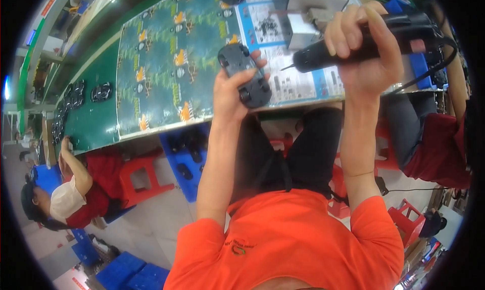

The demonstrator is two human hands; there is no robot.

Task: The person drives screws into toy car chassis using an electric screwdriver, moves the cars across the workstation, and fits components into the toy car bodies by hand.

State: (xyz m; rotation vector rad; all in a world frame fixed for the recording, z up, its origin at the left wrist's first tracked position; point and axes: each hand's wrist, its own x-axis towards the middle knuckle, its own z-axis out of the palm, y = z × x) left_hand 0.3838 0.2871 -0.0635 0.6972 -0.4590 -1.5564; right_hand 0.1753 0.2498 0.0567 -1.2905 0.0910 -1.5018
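Note:
My left hand (235,90) is closed around a black toy car (241,67), its underside and wheels turned up toward me, just over the table's front edge. In my right hand (366,52) is a black electric screwdriver (323,55), held level, with its thin bit pointing left toward the car. The bit and the car are apart. A cord curves away from the tool's right end. Beneath both hands lies a printed sheet (313,85) with a blue border, and a cluster of small dark parts (270,27) sits on it, likely screws, too small to be sure.
A patterned green mat (161,67) covers the table to the left. Several black toy cars (101,92) stand at its far left, near another person (76,189). A metal box device (303,30) stands behind my right hand. A blue crate (184,158) and red stools (141,176) are below.

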